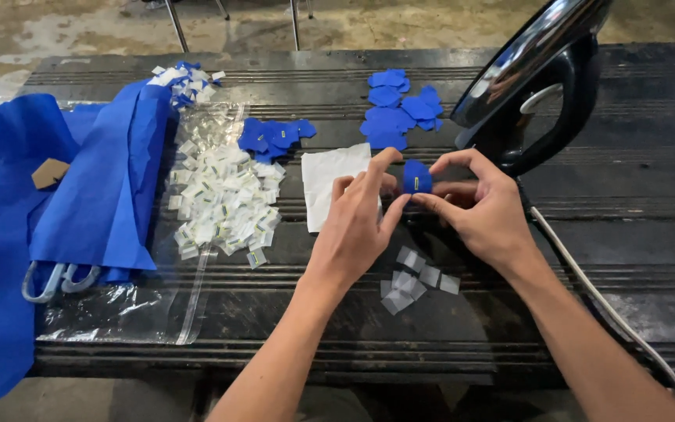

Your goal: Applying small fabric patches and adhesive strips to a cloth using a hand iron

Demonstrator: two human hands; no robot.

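Left hand and right hand both pinch a small blue fabric patch above the dark grooved surface. Fingers partly hide the patch. Black iron behind is cut off at frame top.

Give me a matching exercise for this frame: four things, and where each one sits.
Things:
1. blue fabric patch
2. iron
3. clear squares
4. white labels

Places:
A. on the clear plastic bag
B. standing at the table's far right
C. pinched between the left hand and right hand
D. on the table below the hands

Pairs: 1-C, 2-B, 3-D, 4-A
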